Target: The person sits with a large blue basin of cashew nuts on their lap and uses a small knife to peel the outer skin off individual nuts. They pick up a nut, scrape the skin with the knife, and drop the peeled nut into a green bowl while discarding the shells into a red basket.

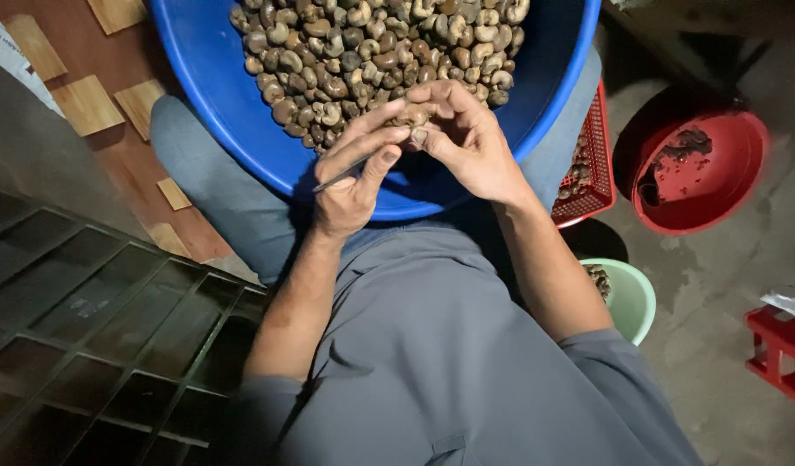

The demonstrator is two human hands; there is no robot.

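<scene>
Blue basin [216, 95]: rests on the person's lap, heaped with brown cashew nuts [380, 52].
Left hand [350, 177]: at the basin's near rim, fingers closed around a thin metal pick [339, 175].
Right hand [466, 138]: beside it, fingertips pinching one nut [412, 115] (against the pick's tip).
Right of the basin: red mesh basket [594, 164], red bowl [704, 168], green bowl [632, 298].

The blue basin [216, 95] runs off the top edge (nuts too).

red basin [725, 185] – right floor | red crate [598, 164] | green bowl [635, 298] | red stool [782, 349]
</scene>
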